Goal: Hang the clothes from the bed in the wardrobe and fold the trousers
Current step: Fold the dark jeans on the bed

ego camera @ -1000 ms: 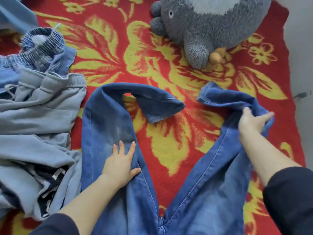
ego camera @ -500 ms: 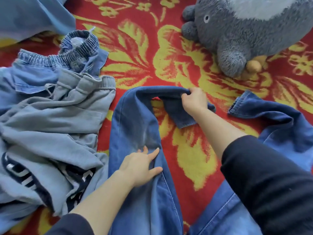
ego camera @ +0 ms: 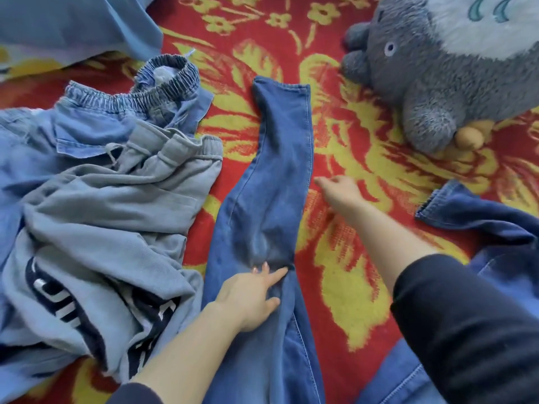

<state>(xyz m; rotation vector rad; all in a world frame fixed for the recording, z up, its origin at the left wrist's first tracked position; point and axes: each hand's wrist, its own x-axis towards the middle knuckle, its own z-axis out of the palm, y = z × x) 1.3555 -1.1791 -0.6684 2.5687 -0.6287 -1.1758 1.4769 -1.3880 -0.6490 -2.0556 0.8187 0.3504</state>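
Two bare hands work over a pair of dark blue jeans (ego camera: 274, 176) spread on a red and yellow flowered blanket (ego camera: 350, 287). The left hand (ego camera: 250, 295) lies flat on one trouser leg, fingers straight and pressing the denim, and that leg runs straight away from the viewer. The right hand (ego camera: 338, 189), blurred, is over the blanket just beside that leg's right edge, fingers loosely extended and holding nothing; the other leg lies crumpled at far right, a heap of pale blue and grey clothes (ego camera: 102, 214) lies left of the jeans, and a grey plush toy (ego camera: 437, 83) sits upper right.
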